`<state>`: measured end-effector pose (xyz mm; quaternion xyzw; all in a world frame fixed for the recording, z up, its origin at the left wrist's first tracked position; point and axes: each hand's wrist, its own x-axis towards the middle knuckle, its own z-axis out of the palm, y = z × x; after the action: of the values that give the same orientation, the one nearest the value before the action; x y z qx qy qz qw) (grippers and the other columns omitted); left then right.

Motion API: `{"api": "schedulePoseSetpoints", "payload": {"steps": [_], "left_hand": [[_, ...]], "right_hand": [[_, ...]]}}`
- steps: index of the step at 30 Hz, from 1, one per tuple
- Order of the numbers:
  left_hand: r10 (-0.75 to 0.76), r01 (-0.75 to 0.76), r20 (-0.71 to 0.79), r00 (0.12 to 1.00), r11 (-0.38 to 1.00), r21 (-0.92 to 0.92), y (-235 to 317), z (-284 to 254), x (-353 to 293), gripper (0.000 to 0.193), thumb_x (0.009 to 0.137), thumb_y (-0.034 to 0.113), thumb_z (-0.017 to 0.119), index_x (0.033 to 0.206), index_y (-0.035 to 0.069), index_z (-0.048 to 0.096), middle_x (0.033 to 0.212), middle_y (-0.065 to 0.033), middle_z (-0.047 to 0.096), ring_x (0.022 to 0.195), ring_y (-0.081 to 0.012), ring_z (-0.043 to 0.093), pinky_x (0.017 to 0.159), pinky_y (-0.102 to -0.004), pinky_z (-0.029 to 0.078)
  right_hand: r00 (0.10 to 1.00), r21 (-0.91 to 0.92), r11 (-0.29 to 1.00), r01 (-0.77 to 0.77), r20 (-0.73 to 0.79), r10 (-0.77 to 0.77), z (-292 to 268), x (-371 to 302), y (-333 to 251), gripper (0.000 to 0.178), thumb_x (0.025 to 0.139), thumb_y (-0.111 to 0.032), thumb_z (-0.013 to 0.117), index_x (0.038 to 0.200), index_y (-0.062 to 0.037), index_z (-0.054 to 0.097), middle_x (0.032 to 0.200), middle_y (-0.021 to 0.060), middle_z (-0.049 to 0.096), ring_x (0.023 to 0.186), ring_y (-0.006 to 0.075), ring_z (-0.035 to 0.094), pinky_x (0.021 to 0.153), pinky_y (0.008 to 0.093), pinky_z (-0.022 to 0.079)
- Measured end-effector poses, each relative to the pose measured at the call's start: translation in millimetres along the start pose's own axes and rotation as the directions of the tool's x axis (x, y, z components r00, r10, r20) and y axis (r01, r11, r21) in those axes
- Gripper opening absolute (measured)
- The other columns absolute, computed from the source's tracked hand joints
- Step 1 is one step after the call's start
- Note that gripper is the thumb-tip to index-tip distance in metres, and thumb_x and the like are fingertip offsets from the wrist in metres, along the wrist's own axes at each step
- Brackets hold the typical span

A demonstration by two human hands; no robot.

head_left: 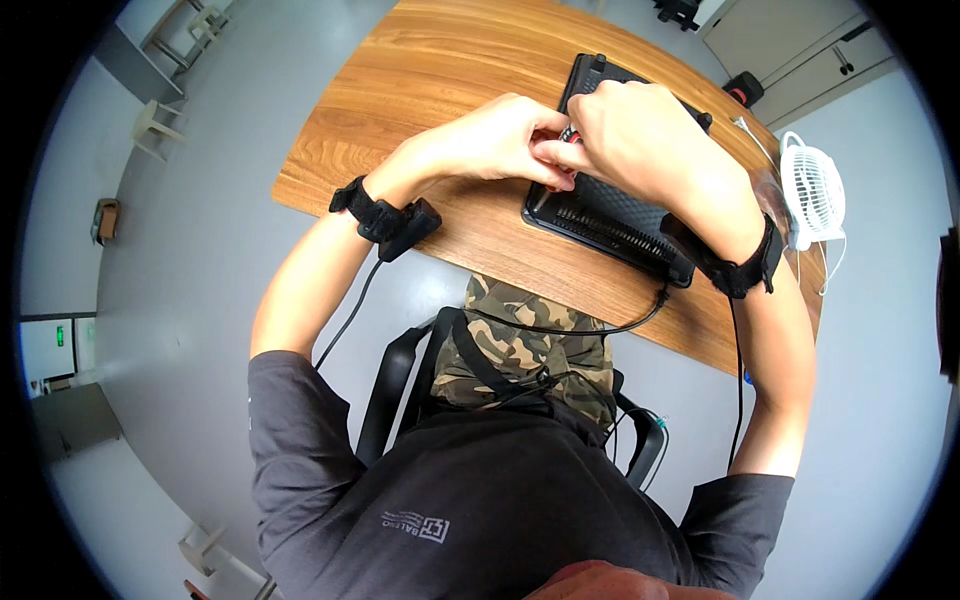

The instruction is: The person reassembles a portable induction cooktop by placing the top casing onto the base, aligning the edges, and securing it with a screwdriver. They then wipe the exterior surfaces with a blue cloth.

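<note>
A small white wall panel point(47, 348) with a green lit mark stands at the far left edge, above a grey box on the floor. A pale grey printed logo point(415, 524) sits on the person's dark shirt.

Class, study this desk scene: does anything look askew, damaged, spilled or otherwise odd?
The black device lies skewed to the wooden table's edge, vented side up, under both hands. Nothing looks spilled or broken. The white fan stands upright.
</note>
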<state>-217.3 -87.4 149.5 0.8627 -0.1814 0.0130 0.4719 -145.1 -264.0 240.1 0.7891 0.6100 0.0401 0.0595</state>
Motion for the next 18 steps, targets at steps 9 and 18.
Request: {"api": "schedulePoseSetpoints", "payload": {"steps": [9,18], "left_hand": [[-0.099,0.099,0.058,0.993,0.995,-0.002,3,2,3,0.035,0.077,0.028,0.086,0.082,0.000,0.066,0.071,-0.0010,0.060,0.066,-0.0103,0.052,0.061,-0.0295,0.044],[-0.010,0.009,-0.016,1.000,0.996,-0.089,2,8,3,0.027,0.080,0.015,0.085,0.092,-0.001,0.068,0.077,-0.0026,0.067,0.072,-0.0101,0.058,0.069,-0.0303,0.051]], "right_hand": [[0.968,0.167,0.963,0.212,-0.171,-0.183,10,-17,10,0.024,0.092,-0.024,0.066,0.103,-0.0026,0.067,0.091,0.0187,0.070,0.087,0.0355,0.072,0.075,0.0443,0.058],[0.991,0.088,0.990,0.112,-0.082,-0.105,6,-11,0,0.031,0.092,-0.029,0.065,0.079,-0.0023,0.073,0.068,0.0184,0.069,0.073,0.0359,0.073,0.069,0.0438,0.058]]}}
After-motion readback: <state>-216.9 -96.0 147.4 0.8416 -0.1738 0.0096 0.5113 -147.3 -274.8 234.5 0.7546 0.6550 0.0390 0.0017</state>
